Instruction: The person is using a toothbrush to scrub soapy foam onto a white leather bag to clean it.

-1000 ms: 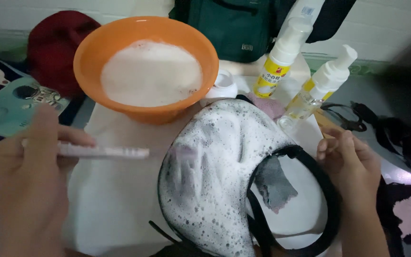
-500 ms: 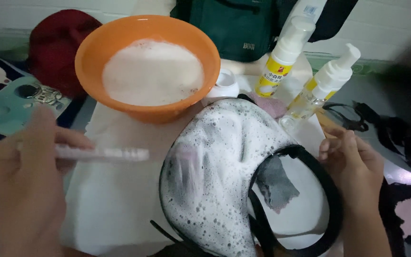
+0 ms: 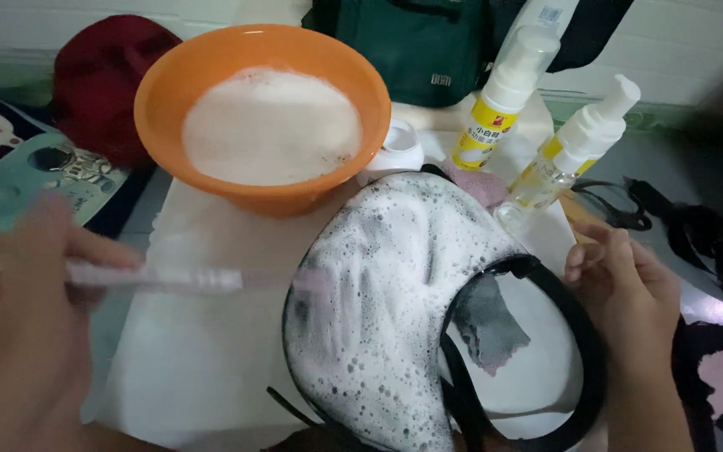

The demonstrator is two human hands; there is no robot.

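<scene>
- The foam-covered cap (image 3: 387, 310) lies on a white sheet (image 3: 194, 360) and serves as the landmark here; its crown is thick with white suds and bubbles, and its black brim (image 3: 579, 335) curves round on the right side.
- The left hand (image 3: 18, 335) sits well to the left of the cap, blurred, with its fingers closed round the handle of a pale toothbrush (image 3: 169, 279).
- The toothbrush runs level from that hand toward the cap, and its head end reaches the cap's left edge, where it blurs into the foam; whether the bristles press on the fabric cannot be told.
- The right hand (image 3: 629, 293) rests just right of the cap, fingers curled loosely and narrow against the outside of the brim; whether it actually grips the brim cannot be told.
- An orange bowl (image 3: 169, 92) full of white soapy water stands just behind the cap, to the upper left.
- 2 pump bottles stand behind the cap to the upper right: a white one with a yellow label (image 3: 495, 100), and a clear one with yellowish liquid (image 3: 566, 155) nearer the right hand.
- A small white lid (image 3: 399, 146) and a pink cloth (image 3: 479, 184) lie between the bowl and the bottles, right at the cap's far edge.
- A dark red cap (image 3: 94, 75) lies far beyond the bowl on the left, and a green bag (image 3: 412, 46) stands behind everything.
</scene>
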